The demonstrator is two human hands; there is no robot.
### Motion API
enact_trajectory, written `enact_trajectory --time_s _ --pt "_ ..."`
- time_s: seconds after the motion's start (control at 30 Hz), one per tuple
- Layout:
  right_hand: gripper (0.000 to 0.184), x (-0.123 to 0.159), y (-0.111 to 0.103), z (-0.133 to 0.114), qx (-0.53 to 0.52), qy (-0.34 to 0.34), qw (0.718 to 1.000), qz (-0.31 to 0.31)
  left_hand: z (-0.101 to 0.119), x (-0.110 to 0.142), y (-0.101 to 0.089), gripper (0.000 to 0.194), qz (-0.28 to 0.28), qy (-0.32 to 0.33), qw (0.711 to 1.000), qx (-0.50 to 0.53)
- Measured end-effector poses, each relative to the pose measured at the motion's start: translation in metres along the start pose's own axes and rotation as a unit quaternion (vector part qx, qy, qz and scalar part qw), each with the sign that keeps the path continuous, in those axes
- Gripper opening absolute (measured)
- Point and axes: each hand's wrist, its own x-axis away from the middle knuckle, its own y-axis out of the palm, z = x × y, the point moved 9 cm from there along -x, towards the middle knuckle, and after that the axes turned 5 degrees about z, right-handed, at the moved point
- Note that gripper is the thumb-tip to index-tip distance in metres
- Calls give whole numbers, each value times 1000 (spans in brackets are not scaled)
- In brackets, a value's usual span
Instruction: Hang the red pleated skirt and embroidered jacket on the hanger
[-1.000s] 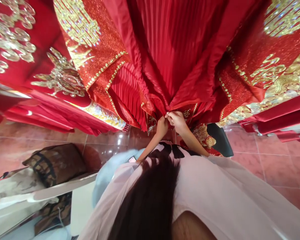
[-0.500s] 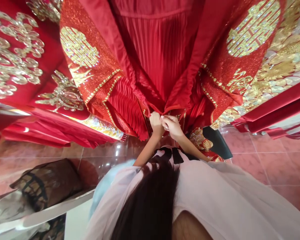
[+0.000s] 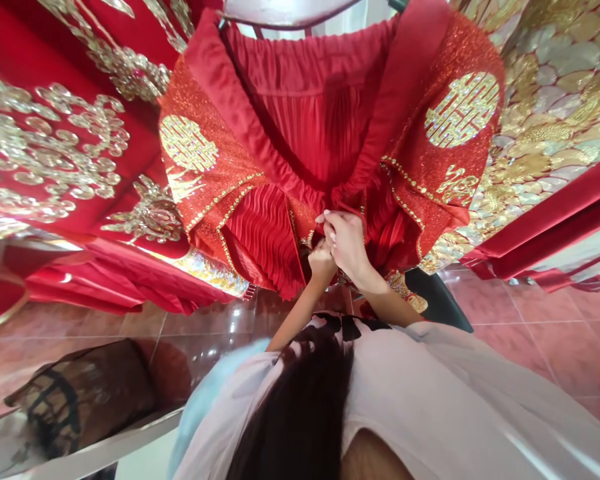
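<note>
A red skirt [image 3: 325,127] with a gathered waistband, pleated lining, gold beaded trim and gold emblems hangs in front of me. Its waistband edges come together at the front, just above my hands. My left hand [image 3: 323,259] is closed in a fist just below that join, seemingly around the skirt's front edge. Above and partly over it, my right hand [image 3: 347,241] is closed, with thumb and finger pinched at the skirt front. The exact bit of cloth or fastener between the fingers is hidden.
A clip hanger [image 3: 290,25] carries the skirt. Red garments with clear beadwork [image 3: 50,160] hang at left, a gold sequined garment [image 3: 545,127] at right. Below are a black object [image 3: 437,300], a brown bag [image 3: 95,387] and red floor tiles [image 3: 500,340].
The skirt's waistband and hanger have come into view as the view tilted up. The waistband edges, first spread in a V, now meet at the front. My right hand has risen over my left.
</note>
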Motion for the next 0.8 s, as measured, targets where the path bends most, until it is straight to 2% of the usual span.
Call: enact_trajectory --time_s 0.1,0.17,0.23,0.3,0.37,0.43,0.5,0.63,0.73,0.8 --pt "27 9 -2 -23 -21 -37 998 40 2 3 2 15 2 -4 1000 3" --pt "27 14 -4 -20 12 -39 998 47 0 7 1 15 3 -7 1000 6" --pt "29 16 -6 -17 89 -77 992 42 -4 12 -1 13 3 -9 1000 7" --pt "32 19 -9 -19 195 -156 967 50 -8 15 -4 10 2 -10 1000 8" --pt "33 22 -13 -21 290 -219 928 82 -10 18 -5 9 -1 -10 1000 12" --pt "33 22 -17 -21 359 -237 894 122 -10 20 -5 10 -3 -10 1000 21" --pt "33 20 -16 -20 395 -240 877 133 -7 22 -4 11 -1 -7 999 35" --pt "31 18 -12 -17 419 -232 875 77 -2 28 -17 12 18 10 997 80" --pt "26 26 -17 -2 410 -201 890 6 -2 30 -39 13 29 24 993 116" --pt "25 35 -22 5 393 -204 896 -22 -1 30 -60 14 53 34 987 150"
